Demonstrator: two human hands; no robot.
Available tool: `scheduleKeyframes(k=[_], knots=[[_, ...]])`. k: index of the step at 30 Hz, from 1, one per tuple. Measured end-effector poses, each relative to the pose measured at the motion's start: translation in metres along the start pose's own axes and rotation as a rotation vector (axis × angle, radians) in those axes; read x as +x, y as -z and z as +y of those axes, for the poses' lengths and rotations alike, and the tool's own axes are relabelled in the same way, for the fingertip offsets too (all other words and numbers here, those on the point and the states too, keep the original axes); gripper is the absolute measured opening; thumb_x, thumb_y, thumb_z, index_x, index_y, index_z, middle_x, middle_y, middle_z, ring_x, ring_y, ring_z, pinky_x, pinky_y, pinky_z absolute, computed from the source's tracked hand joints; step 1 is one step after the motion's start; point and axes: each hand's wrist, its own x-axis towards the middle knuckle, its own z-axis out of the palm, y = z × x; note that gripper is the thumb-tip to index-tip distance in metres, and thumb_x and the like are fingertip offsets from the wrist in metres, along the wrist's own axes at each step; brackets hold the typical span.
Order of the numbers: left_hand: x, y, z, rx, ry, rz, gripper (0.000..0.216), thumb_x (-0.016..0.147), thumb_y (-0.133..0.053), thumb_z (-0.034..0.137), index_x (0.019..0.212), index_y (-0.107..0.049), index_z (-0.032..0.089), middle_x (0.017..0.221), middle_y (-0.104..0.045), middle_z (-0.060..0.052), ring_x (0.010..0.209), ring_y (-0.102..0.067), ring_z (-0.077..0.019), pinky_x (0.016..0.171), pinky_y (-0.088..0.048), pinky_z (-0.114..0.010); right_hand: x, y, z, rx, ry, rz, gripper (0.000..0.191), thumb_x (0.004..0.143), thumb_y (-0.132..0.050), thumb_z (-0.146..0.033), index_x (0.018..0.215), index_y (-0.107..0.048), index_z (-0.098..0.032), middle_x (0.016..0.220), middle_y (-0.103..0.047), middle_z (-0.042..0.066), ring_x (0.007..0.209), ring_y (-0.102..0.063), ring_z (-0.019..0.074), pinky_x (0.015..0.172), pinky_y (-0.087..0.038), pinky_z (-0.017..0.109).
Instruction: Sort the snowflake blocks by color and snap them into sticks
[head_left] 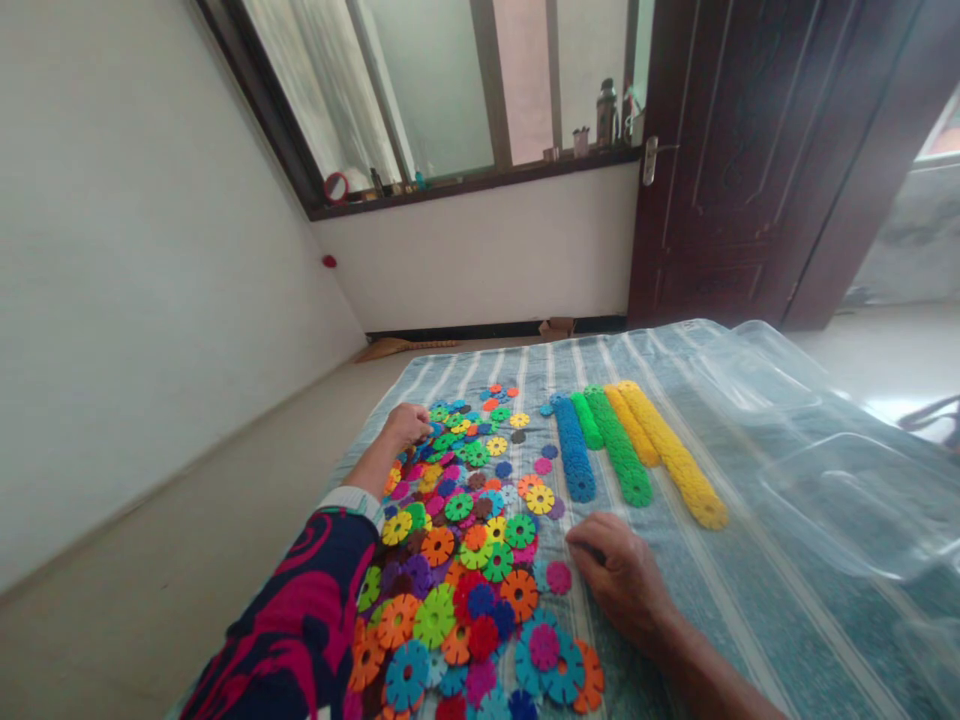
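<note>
A heap of colourful plastic snowflake discs lies spread on a striped blue-grey cloth. My left hand reaches to the far end of the heap, fingers curled down onto green and blue discs there. My right hand rests on the cloth just right of the heap, fingers curled under; what they hold, if anything, is hidden. Beyond it lie sorted rows of stacked discs: a blue row, green rows and yellow rows.
Clear plastic sheeting or bags lie on the cloth's right side. The bare floor runs along a white wall at left. A window sill with small bottles and a dark wooden door stand at the back.
</note>
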Motion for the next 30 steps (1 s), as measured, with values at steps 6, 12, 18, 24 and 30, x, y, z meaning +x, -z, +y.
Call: scheduleKeyframes(k=[6, 12, 18, 24, 30], knots=[[0.002, 0.004, 0.006, 0.111, -0.014, 0.053, 0.008, 0.057, -0.067, 0.012, 0.055, -0.061, 0.017, 0.048, -0.055, 0.003, 0.061, -0.059, -0.0129, 0.049, -0.033, -0.017, 0.0, 0.0, -0.001, 0.007, -0.007, -0.007, 0.018, 0.084, -0.051, -0.015, 0.074, -0.065, -0.02, 0.074, -0.06, 0.001, 0.075, -0.055, 0.0145, 0.068, -0.039, 0.024], [0.0, 0.01, 0.021, 0.086, -0.012, 0.054, 0.017, 0.055, -0.062, 0.006, 0.045, -0.053, 0.017, 0.04, -0.046, 0.002, 0.06, -0.057, -0.0148, 0.052, -0.032, -0.021, 0.001, 0.001, -0.004, -0.014, -0.012, -0.003, 0.017, 0.082, -0.052, -0.013, 0.071, -0.064, -0.02, 0.074, -0.06, 0.001, 0.074, -0.054, 0.0142, 0.067, -0.038, 0.024], [-0.008, 0.012, 0.054, -0.109, 0.0, 0.049, 0.014, 0.054, -0.062, 0.004, 0.05, -0.054, 0.015, 0.04, -0.045, 0.004, 0.058, -0.056, -0.014, 0.052, -0.035, -0.02, 0.002, 0.001, -0.004, -0.016, -0.003, 0.01, 0.018, 0.083, -0.051, -0.012, 0.071, -0.063, -0.02, 0.072, -0.059, 0.001, 0.074, -0.053, 0.0137, 0.067, -0.037, 0.024], [-0.023, -0.02, 0.112, -0.465, -0.016, -0.046, 0.012, 0.064, -0.069, 0.015, 0.074, -0.061, 0.014, 0.053, -0.057, 0.004, 0.053, -0.059, -0.0102, 0.05, -0.042, -0.018, 0.003, -0.001, -0.003, -0.008, -0.005, 0.019, 0.016, 0.082, -0.053, -0.012, 0.07, -0.062, -0.019, 0.072, -0.058, 0.001, 0.074, -0.053, 0.0139, 0.067, -0.036, 0.024], [-0.025, -0.061, 0.177, -0.668, -0.014, -0.118, 0.015, 0.067, -0.069, 0.01, 0.079, -0.061, 0.012, 0.054, -0.057, 0.003, 0.05, -0.058, -0.0094, 0.05, -0.045, -0.018, 0.003, 0.0, -0.002, 0.014, -0.013, 0.014, 0.017, 0.081, -0.053, -0.01, 0.07, -0.062, -0.019, 0.073, -0.059, 0.001, 0.074, -0.053, 0.014, 0.067, -0.036, 0.024]])
